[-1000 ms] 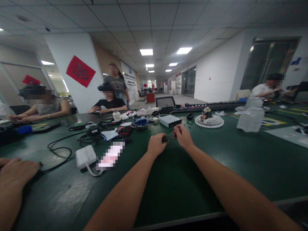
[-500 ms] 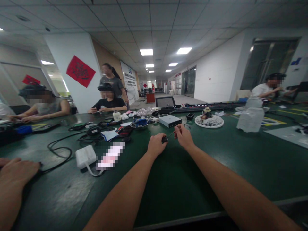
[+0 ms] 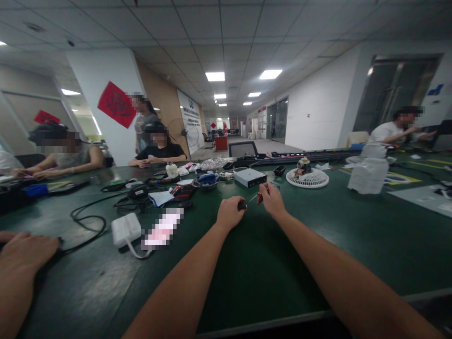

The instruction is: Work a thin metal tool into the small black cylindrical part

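My left hand (image 3: 230, 212) is closed round a small black part (image 3: 242, 205), most of it hidden by the fingers. My right hand (image 3: 271, 197) pinches a thin metal-shafted screwdriver (image 3: 252, 197), whose handle is largely covered. Its shaft slants down to the left toward the black part; whether the tip touches it I cannot tell. Both hands are above the green table (image 3: 261, 282). Just beyond them lies a grey box-shaped drive (image 3: 250, 177) with a black front.
A white fan grille (image 3: 307, 178) with a motor and a cloudy plastic piece (image 3: 367, 175) are to the right. On the left lie a white adapter (image 3: 126, 229), black cables (image 3: 88, 212) and a co-worker's hand (image 3: 30, 249). A small black tray (image 3: 279, 170) stands behind the drive.
My right hand has shifted slightly to the right, so more of the screwdriver shaft shows. My left hand stays in place. A standing person in the background has moved left.
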Tool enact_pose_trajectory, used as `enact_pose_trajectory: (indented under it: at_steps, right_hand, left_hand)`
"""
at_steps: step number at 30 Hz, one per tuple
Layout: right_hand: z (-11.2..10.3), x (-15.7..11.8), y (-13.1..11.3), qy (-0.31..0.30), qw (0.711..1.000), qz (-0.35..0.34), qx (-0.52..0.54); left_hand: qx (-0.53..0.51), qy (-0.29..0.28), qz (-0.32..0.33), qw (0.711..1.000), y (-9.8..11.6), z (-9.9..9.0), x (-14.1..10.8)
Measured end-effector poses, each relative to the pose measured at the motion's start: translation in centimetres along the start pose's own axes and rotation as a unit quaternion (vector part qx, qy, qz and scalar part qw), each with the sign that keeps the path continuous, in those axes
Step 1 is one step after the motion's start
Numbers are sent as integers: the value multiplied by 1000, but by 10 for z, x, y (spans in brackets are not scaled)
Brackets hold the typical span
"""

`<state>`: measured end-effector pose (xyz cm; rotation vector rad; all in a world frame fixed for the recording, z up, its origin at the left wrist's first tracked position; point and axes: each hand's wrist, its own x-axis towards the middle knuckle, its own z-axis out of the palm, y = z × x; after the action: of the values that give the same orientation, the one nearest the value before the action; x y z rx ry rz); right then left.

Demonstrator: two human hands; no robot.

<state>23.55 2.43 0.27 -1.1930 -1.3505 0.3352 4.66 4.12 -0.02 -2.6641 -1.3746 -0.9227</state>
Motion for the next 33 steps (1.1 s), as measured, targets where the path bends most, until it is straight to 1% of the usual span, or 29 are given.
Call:
enact_pose_trajectory:
  at_steps: [2,4,7,10,14,16,19,22,25,28,33]
  right_hand:
    - [1,1,2,6,999,17,35]
    - [1,2,3,12,999,25,43]
    - [2,3,5,0,999,17,27]
    - [3,4,7,-15,999,16,49]
    - [4,5,9,-16,997,24,75]
    - [3,4,8,-13,998,17,63]
    - [3,2,4,-13,1000,-8,18]
    - [3,0,1,-36,999,-18,8]
    - [4,1,3,-47,997,3,58]
    - [4,3,8,-37,992,33,113]
    - [2,5,12,-34,995,37,83]
  left_hand:
    - [-2,7,-3,1000,0,1,0]
    - [-3,10,3,1000,-1,1,0]
    - [-4,11,17,1000,-3,3,0]
    - [-2,20,18,1000,-4,4,0]
    - [-2,21,10,1000,-3,3,1]
    - [-3,22,9,1000,-2,3,1]
    - [0,21,9,1000,-2,3,1]
    - [4,12,8,1000,-3,2,1]
    - [1,9,4,1000,-4,2,1]
    - [-3,23,4,1000,-5,3,1]
    - [-3,24,15,1000,-5,4,1]
